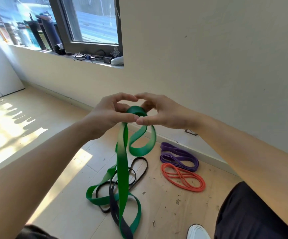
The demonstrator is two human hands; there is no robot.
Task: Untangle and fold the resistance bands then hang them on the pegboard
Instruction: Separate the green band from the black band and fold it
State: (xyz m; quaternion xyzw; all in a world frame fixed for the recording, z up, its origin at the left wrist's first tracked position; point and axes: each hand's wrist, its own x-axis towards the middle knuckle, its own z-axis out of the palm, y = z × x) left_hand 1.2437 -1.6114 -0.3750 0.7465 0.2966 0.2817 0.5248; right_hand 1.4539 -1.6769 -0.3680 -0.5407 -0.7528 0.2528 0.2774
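A wide green resistance band [122, 169] hangs from both hands down to the wooden floor, twisted into loops. My left hand [112, 114] and my right hand [162, 112] meet at chest height, and each pinches the band's top fold. A thin black band [138, 171] lies on the floor, tangled around the green band's lower loops. Further right lie a purple band [179, 157], folded in coils, and an orange band [182, 178] in a figure-eight. No pegboard is in view.
A plain wall [208, 66] runs behind the bands, with a power socket [191, 132] low on it. A window sill [88, 59] at the upper left holds bottles and cables. A white shoe [197, 232] and a dark trouser leg [253, 216] are at the bottom right.
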